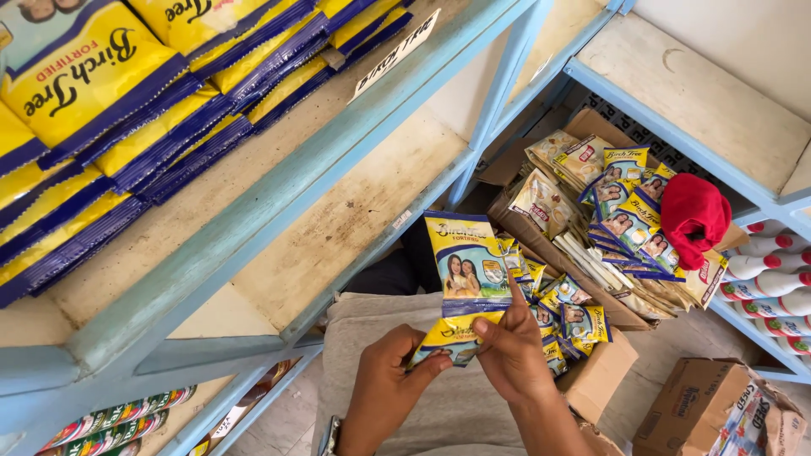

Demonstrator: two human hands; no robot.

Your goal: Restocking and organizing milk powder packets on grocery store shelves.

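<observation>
A strip of yellow-and-blue sachets is hanging in the middle of the view, just above the person's lap, with its top sachet standing upright and the lower one folding back toward the hands. The left hand is pinching the lower sachet from about seven o'clock, thumb on the front. The right hand is closing on the same strip from about four o'clock, thumb pressed across the seam between the two sachets and the forefinger lying up along the upper one.

At two o'clock from the strip, an open cardboard box of more sachets is resting against the lap, and beyond it a larger carton is holding loose packs with a red cloth on top. At ten o'clock, stacked yellow pouches are lying on a pale blue shelf. A smaller carton is sitting at four o'clock on the floor.

The likely risk is tearing: with both hands pulling at the seam, an uneven tug could rip into a sachet rather than along the join, or the free upper sachet could slip and drop into the box.
</observation>
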